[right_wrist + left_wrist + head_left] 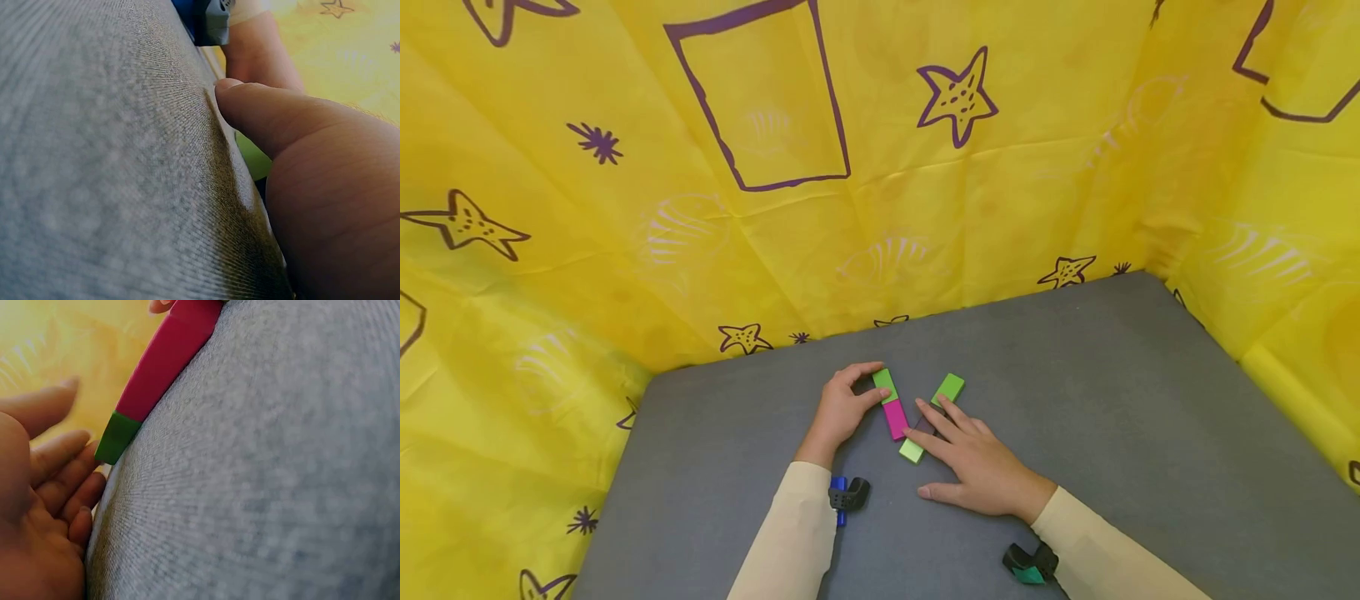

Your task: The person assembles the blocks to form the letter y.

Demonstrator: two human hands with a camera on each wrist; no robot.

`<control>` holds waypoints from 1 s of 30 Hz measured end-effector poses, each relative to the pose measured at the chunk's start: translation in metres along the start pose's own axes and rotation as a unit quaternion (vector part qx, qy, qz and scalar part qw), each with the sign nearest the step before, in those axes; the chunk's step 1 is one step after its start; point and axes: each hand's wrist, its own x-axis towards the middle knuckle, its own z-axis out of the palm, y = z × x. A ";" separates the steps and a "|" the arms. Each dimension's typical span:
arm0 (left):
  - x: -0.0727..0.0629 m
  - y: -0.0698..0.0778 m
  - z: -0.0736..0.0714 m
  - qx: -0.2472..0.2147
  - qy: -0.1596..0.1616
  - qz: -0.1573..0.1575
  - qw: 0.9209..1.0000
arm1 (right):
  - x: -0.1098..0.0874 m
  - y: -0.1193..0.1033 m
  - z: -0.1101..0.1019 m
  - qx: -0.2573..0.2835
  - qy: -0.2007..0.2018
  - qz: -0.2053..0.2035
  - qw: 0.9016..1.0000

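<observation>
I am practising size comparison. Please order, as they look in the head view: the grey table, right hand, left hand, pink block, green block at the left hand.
1. Grey table
2. Right hand
3. Left hand
4. Pink block and green block at the left hand: too alike to rank.

Blocks (895, 419) green, pale green, magenta, dark; table (1075, 375) grey; cloth (1045, 208) yellow, purple-outlined starfish (958, 96); sleeves (790, 537) cream.
</observation>
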 end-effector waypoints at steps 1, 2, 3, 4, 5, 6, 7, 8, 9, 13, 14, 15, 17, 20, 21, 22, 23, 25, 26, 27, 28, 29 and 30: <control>0.000 0.000 0.000 -0.011 -0.001 -0.001 1.000 | 0.000 -0.001 0.000 0.001 -0.001 0.000 1.000; -0.001 0.000 -0.001 -0.024 -0.001 -0.003 1.000 | 0.000 -0.001 0.000 0.003 -0.002 0.001 1.000; -0.002 -0.001 -0.001 -0.038 -0.002 -0.006 0.999 | 0.000 -0.001 -0.001 0.004 -0.003 0.001 1.000; -0.002 -0.001 -0.002 -0.054 -0.001 -0.007 0.999 | 0.000 -0.002 -0.001 0.005 -0.002 0.000 1.000; -0.003 -0.001 -0.003 -0.069 0.000 -0.010 0.998 | 0.000 -0.002 0.000 0.006 -0.001 -0.001 1.000; -0.004 0.000 -0.004 -0.080 0.002 -0.013 0.997 | -0.001 -0.002 0.000 0.007 0.000 -0.001 1.000; -0.005 0.001 -0.006 -0.087 0.006 -0.015 0.996 | -0.001 -0.002 0.000 0.009 0.003 -0.002 1.000; -0.006 0.001 -0.008 -0.094 0.011 -0.018 0.995 | -0.001 -0.002 0.001 0.011 0.005 -0.002 1.000; -0.007 0.002 -0.010 -0.102 0.016 -0.019 0.994 | -0.002 -0.002 0.001 0.014 0.009 -0.003 1.000; -0.014 0.007 -0.021 -0.120 0.029 -0.016 0.992 | -0.004 -0.001 0.002 0.022 0.023 -0.004 0.999; -0.016 0.007 -0.024 -0.125 0.031 -0.015 0.992 | -0.005 -0.001 0.002 0.023 0.024 -0.003 0.999; -0.019 0.008 -0.028 -0.129 0.031 -0.014 0.991 | -0.005 -0.001 0.002 0.023 0.027 -0.005 0.999; -0.025 0.010 -0.036 -0.134 0.033 -0.012 0.990 | -0.007 -0.001 0.002 0.023 0.026 -0.004 0.999; -0.036 0.012 -0.049 -0.136 0.038 -0.016 0.990 | -0.009 -0.001 0.003 0.019 0.024 -0.005 1.000; -0.040 0.013 -0.053 -0.135 0.039 -0.017 0.990 | -0.009 -0.001 0.003 0.018 0.023 -0.006 1.000; -0.043 0.013 -0.057 -0.133 0.041 -0.017 0.990 | -0.010 -0.001 0.003 0.017 0.022 -0.006 1.000; -0.047 0.014 -0.060 -0.131 0.044 -0.017 0.990 | -0.011 -0.001 0.003 0.019 0.021 -0.007 1.000; -0.053 0.014 -0.067 -0.130 0.046 -0.013 0.990 | -0.012 -0.001 0.003 0.019 0.017 -0.009 1.000; -0.057 0.014 -0.069 -0.134 0.047 -0.008 0.990 | -0.013 -0.001 0.002 0.020 0.016 -0.010 1.000; -0.060 0.014 -0.072 -0.135 0.048 -0.006 0.990 | -0.014 -0.002 0.002 0.021 0.015 -0.012 1.000; -0.063 0.013 -0.074 -0.137 0.048 -0.001 0.989 | -0.015 -0.002 0.002 0.023 0.015 -0.013 1.000; -0.067 0.013 -0.076 -0.141 0.048 0.003 0.989 | -0.015 -0.002 0.002 0.023 0.014 -0.014 1.000; -0.070 0.012 -0.077 -0.144 0.047 0.007 0.988 | -0.016 -0.002 0.001 0.025 0.013 -0.016 0.999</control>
